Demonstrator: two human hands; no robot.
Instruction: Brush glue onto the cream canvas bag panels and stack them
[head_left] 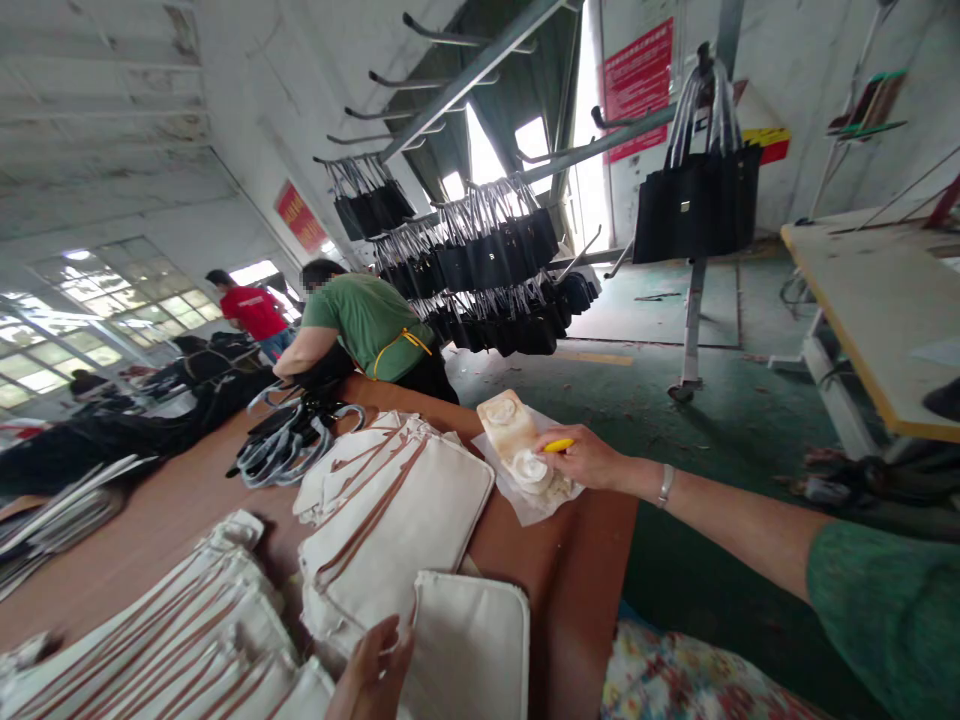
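Note:
My right hand (589,458) is closed around a yellow-handled tool (559,445). The tool's working end is too small to make out, but it is at the white paste (531,468) heaped on a tan board (504,425). Beneath the board lies a sheet of white paper (517,507) at the table's edge. At the bottom, my left hand (375,668) has loosely bent fingers, held apart, by the left edge of a flat white bag piece (472,640). Beyond it is a fanned stack of white bag pieces (420,490) with brown strips.
More white pieces (172,630) cover the brown table (592,560) at left. Black items with grey handles (292,440) lie farther back. A co-worker in green (367,320) bends over the table. Black bags (495,255) hang from a rack; another table (885,300) stands right.

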